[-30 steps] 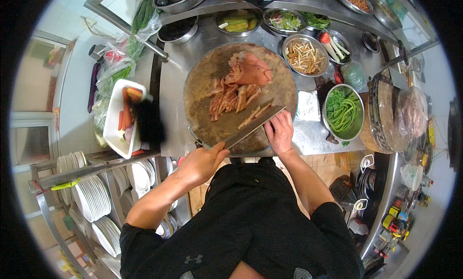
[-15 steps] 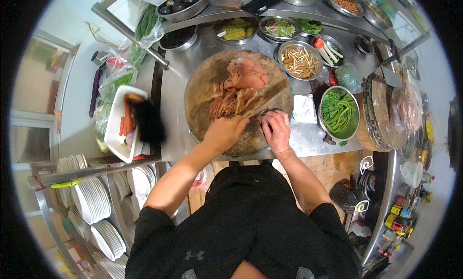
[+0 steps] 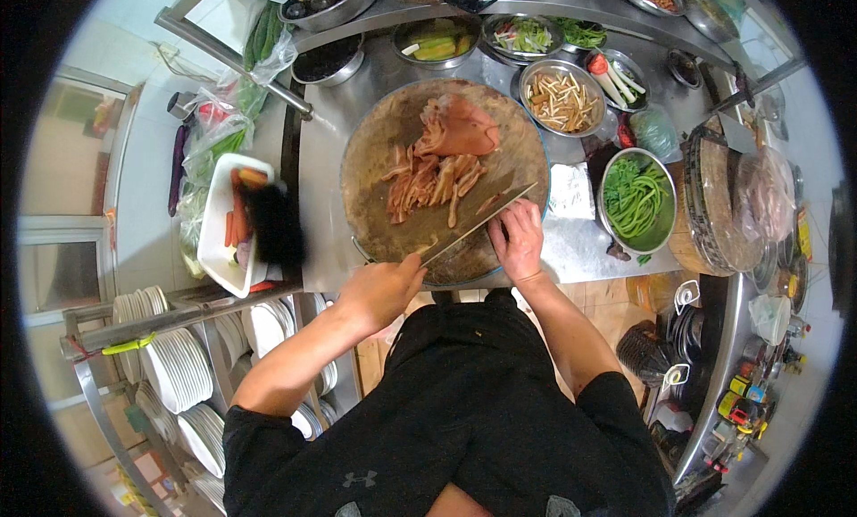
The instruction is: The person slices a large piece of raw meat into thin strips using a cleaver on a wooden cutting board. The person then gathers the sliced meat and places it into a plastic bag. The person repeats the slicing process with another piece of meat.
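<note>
A round wooden chopping board (image 3: 375, 142) lies on the steel counter. On it is a large pinkish-brown piece of meat (image 3: 457, 129), with a heap of cut strips (image 3: 428, 187) just nearer to me. My left hand (image 3: 384, 294) grips the handle of a kitchen knife (image 3: 464, 231) at the board's near edge. The blade slants up to the right, nearer to me than the strips. My right hand (image 3: 520, 242) is at the board's right edge, its curled fingertips against the blade's far end. What these fingers hold, if anything, is hidden.
Right of the board stands a bowl of green vegetables (image 3: 636, 200), then a second chopping block (image 3: 705, 204). Behind are a bowl of pale cut strips (image 3: 562, 99) and other bowls under a steel shelf (image 3: 420, 19). A white tub (image 3: 214, 222) with carrots is left.
My left hand has drawn the knife toward me and to the left, away from the meat strips. My right hand has shifted slightly right and its fingers now meet the blade's far end.
</note>
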A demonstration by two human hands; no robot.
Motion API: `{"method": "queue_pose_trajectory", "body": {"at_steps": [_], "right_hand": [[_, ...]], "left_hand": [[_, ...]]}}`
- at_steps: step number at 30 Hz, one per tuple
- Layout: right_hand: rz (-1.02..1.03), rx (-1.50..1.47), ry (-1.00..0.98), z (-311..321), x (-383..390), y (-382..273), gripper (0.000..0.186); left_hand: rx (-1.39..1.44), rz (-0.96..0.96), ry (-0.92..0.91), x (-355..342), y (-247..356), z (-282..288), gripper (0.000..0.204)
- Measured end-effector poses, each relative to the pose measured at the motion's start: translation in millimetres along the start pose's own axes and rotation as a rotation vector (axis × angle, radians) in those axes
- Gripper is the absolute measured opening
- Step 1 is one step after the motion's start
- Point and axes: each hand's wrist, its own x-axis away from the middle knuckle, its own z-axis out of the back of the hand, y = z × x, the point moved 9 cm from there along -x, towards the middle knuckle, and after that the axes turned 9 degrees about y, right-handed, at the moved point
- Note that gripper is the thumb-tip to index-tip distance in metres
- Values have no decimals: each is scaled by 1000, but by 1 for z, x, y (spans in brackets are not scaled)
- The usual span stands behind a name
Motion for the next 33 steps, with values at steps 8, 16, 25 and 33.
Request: {"method": "queue_pose_trajectory", "body": {"at_steps": [8,16,25,33], "right_hand": [[-10,-7,7,-3,-1,2,24],[26,6,22,1,-4,1,22],[-20,20,-17,-3,5,6,22],[-23,36,-15,-2,0,4,18]], "left_hand": [[123,-106,226,-77,31,-34,30],[127,-180,258,-66,13,-2,28],[146,-40,48,-26,13,4,27],[139,-122,286,-86,27,-40,30]]}}
